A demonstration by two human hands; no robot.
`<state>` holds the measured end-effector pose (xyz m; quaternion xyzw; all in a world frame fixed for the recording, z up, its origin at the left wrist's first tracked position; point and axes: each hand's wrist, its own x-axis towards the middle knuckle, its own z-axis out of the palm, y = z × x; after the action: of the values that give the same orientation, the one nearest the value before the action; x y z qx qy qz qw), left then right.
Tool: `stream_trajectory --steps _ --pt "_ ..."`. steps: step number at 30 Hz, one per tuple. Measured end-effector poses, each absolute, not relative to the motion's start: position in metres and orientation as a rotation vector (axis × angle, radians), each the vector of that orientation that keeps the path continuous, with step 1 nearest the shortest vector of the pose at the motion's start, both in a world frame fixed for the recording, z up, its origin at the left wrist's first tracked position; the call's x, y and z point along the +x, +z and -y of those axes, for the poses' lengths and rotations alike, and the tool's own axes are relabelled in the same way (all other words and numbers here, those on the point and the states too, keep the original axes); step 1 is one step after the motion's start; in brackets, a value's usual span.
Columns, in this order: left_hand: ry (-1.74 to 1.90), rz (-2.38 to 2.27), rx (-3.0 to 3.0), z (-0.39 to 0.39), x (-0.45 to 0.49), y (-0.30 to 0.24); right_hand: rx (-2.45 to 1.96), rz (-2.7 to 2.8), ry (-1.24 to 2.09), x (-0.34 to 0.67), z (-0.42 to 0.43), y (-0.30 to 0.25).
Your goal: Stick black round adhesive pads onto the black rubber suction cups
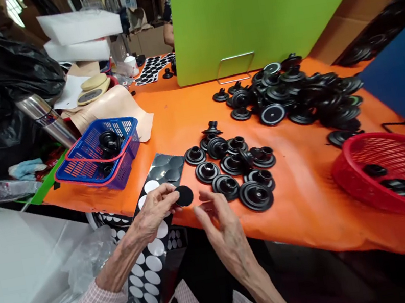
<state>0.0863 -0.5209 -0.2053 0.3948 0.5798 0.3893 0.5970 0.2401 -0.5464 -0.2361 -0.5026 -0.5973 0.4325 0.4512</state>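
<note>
Two hands: left hand (153,214) pinching black disc (184,196), sticker sheet (151,263) beneath; right hand (226,235) open near black rubber mounts (228,168).

Here's the left hand (154,214) pinching a black round pad (184,196) above a dotted backing sheet (153,263)! The open right hand (223,230) hovers just beside black rubber mounts (255,196) at twelve o'clock, a blue basket (88,165) at ten, a red basket (349,173) at three, all on an orange tabletop (303,196).
</note>
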Motion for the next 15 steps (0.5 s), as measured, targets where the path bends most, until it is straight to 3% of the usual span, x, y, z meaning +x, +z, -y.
stream_trajectory --steps 4,7,10,15 --pt "0.715 -1.474 1.303 0.509 0.11 -0.192 -1.361 1.118 0.992 0.253 0.541 -0.239" --pt "0.852 -1.687 1.627 0.484 0.127 -0.193 -1.384 1.012 0.889 0.264 0.539 -0.239" --pt "0.857 -1.493 1.845 0.454 0.14 -0.206 -1.324 0.98 0.983 0.279 0.54 -0.235" --pt "0.986 -1.386 1.398 0.443 0.134 -0.216 -1.295 1.044 0.976 0.298 0.543 -0.23"
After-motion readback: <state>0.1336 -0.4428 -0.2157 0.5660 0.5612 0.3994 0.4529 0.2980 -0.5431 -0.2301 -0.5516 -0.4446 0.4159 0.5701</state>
